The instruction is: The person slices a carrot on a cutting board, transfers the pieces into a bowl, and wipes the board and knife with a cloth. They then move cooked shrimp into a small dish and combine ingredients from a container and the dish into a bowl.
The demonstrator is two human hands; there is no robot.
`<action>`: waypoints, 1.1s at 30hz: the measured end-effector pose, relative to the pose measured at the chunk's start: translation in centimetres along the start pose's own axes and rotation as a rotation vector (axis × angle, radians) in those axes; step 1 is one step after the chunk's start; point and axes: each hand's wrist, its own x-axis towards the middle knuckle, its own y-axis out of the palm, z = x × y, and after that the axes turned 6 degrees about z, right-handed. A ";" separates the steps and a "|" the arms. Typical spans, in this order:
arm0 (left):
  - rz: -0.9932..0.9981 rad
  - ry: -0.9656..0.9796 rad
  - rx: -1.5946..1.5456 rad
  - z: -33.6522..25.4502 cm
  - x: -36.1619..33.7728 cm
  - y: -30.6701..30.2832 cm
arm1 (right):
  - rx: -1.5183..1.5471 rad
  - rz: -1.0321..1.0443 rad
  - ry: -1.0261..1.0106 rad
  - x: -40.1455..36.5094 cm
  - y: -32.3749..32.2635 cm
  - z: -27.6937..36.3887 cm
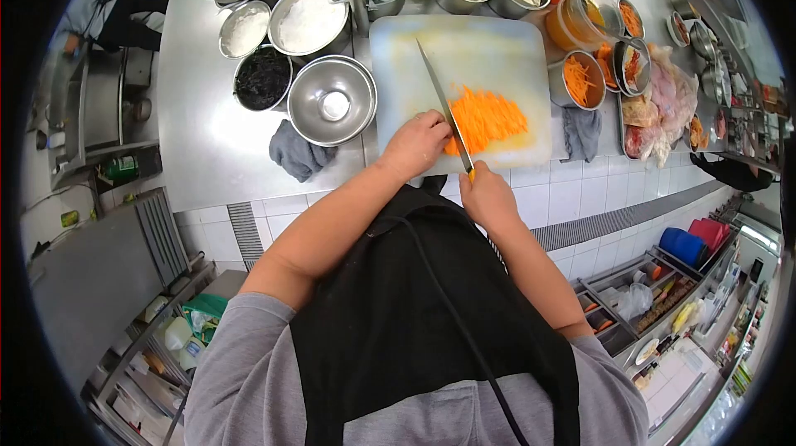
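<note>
My right hand [487, 195] is wrapped around the yellow handle of a long kitchen knife [438, 83]. The blade slants away from me over a white cutting board [406, 56]. Curled against the left side of the blade, my left hand [417, 145] presses its fingers down on carrot, most of which the hand and blade hide. To the right of the blade lies a loose heap of carrot shreds [489, 118] on the board.
An empty steel bowl [307, 102], a grey cloth [300, 152] and a pot of dark food [263, 79] stand left of the board. On the right are a container of carrot shreds [583, 83], another cloth [582, 133] and a tray of bagged meat [659, 106].
</note>
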 end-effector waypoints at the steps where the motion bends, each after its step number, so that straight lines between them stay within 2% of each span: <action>1: 0.002 -0.003 0.000 0.0 0.1 0.0 | -0.009 0.052 0.052 -0.4 -0.4 0.2; 4: 0.019 -0.004 0.012 0.0 -0.1 0.2 | -0.006 -0.003 0.030 1.8 2.6 -1.2; 7: 0.018 0.003 0.029 0.5 -0.2 0.6 | -0.020 -0.012 -0.016 3.7 2.4 -0.6; 10: -0.004 -0.007 0.006 0.4 0.1 0.3 | -0.059 0.035 0.013 2.1 -0.2 1.0; 14: 0.013 -0.015 0.029 0.3 0.0 0.0 | -0.048 0.078 0.082 0.8 1.1 0.6; 16: 0.008 -0.002 0.017 0.4 -0.1 -0.1 | -0.036 0.014 0.045 2.8 3.1 -0.5; 20: 0.005 0.009 0.021 0.9 -0.2 0.3 | -0.033 -0.024 -0.022 3.3 1.0 0.5; 23: -0.002 0.003 0.002 0.7 -0.4 -0.1 | -0.039 0.035 -0.032 1.8 0.6 0.9; 26: 0.021 0.015 0.009 0.9 -0.3 0.0 | -0.040 0.011 0.051 2.2 2.5 0.2; 31: 0.017 0.011 -0.022 0.7 -0.3 -0.3 | 0.010 -0.042 -0.062 4.8 1.3 1.1; 33: -0.006 -0.007 -0.036 0.9 -0.6 -0.6 | -0.001 -0.037 -0.084 3.3 0.4 1.3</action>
